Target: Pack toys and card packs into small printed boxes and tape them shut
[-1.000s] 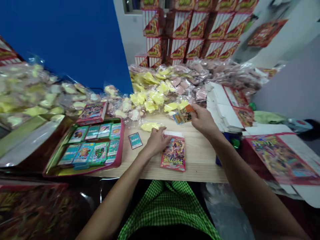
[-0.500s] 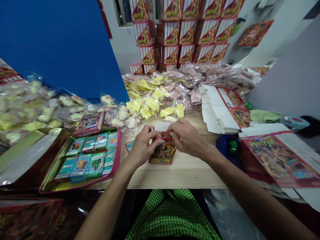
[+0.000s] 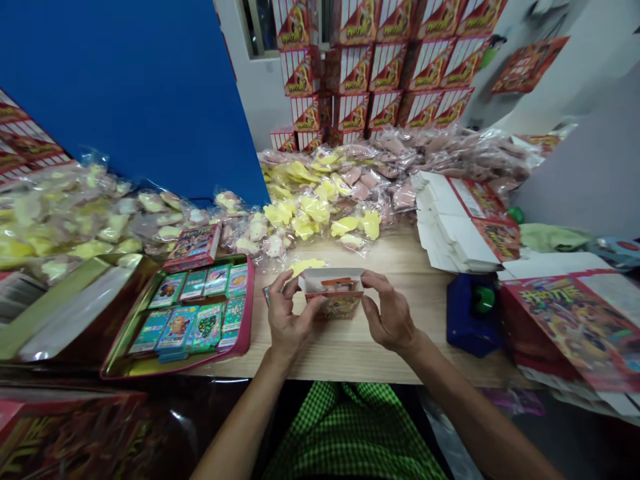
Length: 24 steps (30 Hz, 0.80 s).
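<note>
A small red printed cardboard box stands open-topped on the table in front of me. Something orange shows inside its white opening. My left hand grips the left side, thumb against the front face. At the right edge, my right hand has its fingertips and thumb around the side of the same box. Just behind the box lies a yellow piece, partly hidden. A card peeks out beside my left hand.
A pink-rimmed tin tray of card stacks sits left, with a closed red box at its back edge. Bagged yellow pieces pile up behind. Right are flattened cartons, a blue tape dispenser and printed cardboard.
The box top has opened toward me, and its orange content now shows. My right hand has shifted from over the top to the box's right side. The view has turned slightly left.
</note>
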Motion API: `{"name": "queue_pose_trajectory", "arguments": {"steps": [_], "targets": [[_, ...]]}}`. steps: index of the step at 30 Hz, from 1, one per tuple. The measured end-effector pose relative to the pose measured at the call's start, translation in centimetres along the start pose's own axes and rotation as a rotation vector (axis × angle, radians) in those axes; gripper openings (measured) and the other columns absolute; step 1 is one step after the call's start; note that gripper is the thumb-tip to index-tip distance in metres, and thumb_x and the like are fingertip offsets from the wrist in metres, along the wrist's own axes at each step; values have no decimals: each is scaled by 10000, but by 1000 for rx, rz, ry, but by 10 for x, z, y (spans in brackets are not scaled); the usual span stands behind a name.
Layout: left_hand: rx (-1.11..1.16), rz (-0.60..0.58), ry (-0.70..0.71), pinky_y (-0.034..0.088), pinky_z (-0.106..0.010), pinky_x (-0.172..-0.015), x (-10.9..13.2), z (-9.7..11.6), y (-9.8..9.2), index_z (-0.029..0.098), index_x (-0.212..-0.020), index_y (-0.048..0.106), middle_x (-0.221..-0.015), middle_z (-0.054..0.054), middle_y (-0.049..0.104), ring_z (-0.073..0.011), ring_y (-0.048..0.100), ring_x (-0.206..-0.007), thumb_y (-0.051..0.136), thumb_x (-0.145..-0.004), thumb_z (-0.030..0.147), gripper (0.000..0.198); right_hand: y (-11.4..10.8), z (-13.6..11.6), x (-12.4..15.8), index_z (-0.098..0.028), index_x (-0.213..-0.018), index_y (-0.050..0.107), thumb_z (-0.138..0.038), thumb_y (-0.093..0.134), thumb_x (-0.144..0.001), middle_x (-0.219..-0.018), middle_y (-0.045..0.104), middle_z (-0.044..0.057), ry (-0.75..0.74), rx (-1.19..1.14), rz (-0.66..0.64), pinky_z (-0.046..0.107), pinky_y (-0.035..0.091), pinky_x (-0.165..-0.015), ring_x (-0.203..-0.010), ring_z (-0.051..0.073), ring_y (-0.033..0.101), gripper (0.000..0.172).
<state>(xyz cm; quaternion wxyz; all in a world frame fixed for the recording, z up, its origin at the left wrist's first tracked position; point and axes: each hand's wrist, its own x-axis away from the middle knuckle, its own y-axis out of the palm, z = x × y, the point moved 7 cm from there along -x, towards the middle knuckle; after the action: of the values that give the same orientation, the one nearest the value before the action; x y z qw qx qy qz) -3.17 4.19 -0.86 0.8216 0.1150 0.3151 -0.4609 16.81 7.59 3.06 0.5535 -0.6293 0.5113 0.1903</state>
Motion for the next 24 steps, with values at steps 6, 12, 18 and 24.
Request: {"name": "queue_pose_trajectory", "arguments": {"steps": [6, 12, 18, 24], "targets": [[-181, -75, 197, 571, -405, -958, -1, 20, 3, 221, -1041, 717, -1168, -98, 727, -238, 690, -1116, 596, -979, 303, 159, 1, -4, -17, -204, -1198, 512, -61, 425, -953, -1047, 608, 126, -39, 41, -98, 368, 589, -794, -1026, 249, 649, 297], [218, -105, -175, 564, -332, -851, -13, 12, 9, 260, -1223, 642, -1032, -49, 701, -180, 669, -930, 643, -946, 355, 293, -10, -1, -26, -223, -1273, 490, -108, 478, -977, -1118, 623, 110, 60, -10, -134, 356, 591, -807, -978, 222, 664, 318], [327, -273, -50, 509, -438, -1007, -11, 22, 17, 212, -1030, 724, -1179, -103, 659, -252, 619, -1130, 734, -867, 526, 353, -15, -9, -21, -191, -1221, 544, -100, 507, -969, -1210, 621, 155, -78, 39, -243, 376, 567, -867, -1082, 256, 656, 270], [402, -168, -94, 567, -347, -881, -2, 18, 20, 203, -1151, 675, -1077, -72, 733, -185, 687, -963, 770, -876, 395, 348, -13, -5, -17, -168, -1216, 542, -166, 482, -1009, -1179, 629, 152, -74, 59, -308, 349, 549, -851, -1048, 248, 662, 215]]}}
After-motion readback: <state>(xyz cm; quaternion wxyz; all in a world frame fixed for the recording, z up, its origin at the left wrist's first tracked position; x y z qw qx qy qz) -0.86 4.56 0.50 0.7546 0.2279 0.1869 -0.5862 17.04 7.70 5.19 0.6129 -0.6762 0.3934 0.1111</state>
